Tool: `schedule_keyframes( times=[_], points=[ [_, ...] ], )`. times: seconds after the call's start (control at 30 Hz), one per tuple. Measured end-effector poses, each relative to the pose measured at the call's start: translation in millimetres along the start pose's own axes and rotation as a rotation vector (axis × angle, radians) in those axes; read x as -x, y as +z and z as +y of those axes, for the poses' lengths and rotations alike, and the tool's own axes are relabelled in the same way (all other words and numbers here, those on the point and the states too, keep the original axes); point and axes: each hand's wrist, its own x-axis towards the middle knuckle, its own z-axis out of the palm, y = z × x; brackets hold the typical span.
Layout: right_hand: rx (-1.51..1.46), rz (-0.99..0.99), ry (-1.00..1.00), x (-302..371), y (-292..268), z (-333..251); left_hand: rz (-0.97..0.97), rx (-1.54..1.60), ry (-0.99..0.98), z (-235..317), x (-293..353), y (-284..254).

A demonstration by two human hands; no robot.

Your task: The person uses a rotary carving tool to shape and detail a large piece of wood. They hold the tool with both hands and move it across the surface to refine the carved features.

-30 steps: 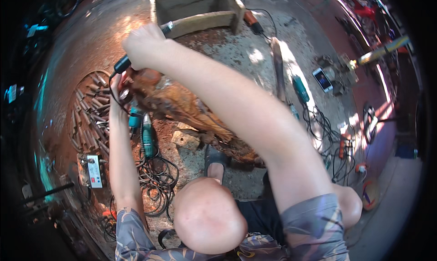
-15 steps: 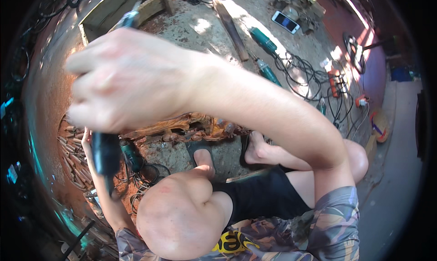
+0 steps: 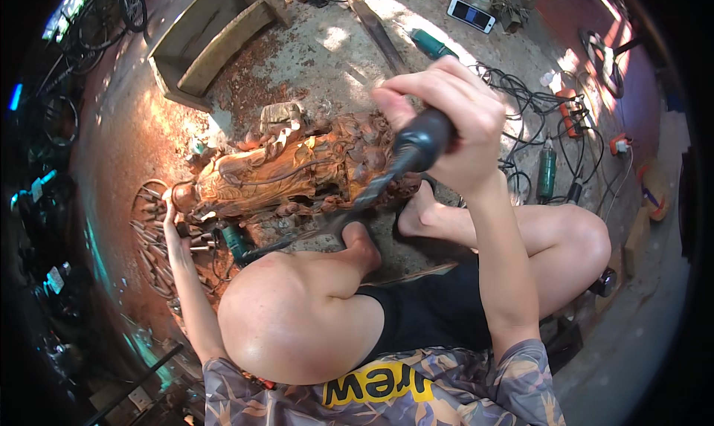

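My right hand (image 3: 465, 117) is raised right of centre, its fingers closed round a die grinder (image 3: 428, 140). The tool's black rear end and a blurred cord face me; its front is hidden behind the hand. Below and to the left, a long reddish-brown wood carving (image 3: 279, 173) with gnarled, carved relief lies on the floor in front of my feet. At its left end my left hand (image 3: 172, 207) grips the rounded tip, with the fingers only partly visible. The grinder is held above the carving's right end, apparently apart from it.
A wooden frame (image 3: 169, 65) stands at the upper left. Several chisels (image 3: 152, 259) lie left of my left arm, near a green power tool (image 3: 235, 241). Further right are another green grinder (image 3: 547, 172), tangled black cords (image 3: 513, 91), an orange power strip (image 3: 571, 114) and a phone (image 3: 471, 15).
My right hand has swung from the upper left to right of centre, carrying the grinder and uncovering the carving. My left hand stays at the carving's left end.
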Motion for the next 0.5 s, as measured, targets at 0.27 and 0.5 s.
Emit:
schedule_keyframes(
  times=[0.27,0.5],
  points=[
    [0.014,0.138,0.009,19,-39,27,-0.025,0.123,0.014,-16,53,23],
    [0.16,-0.188,0.49,59,-82,27,0.135,0.042,-0.116,-8,61,28]
  ],
)
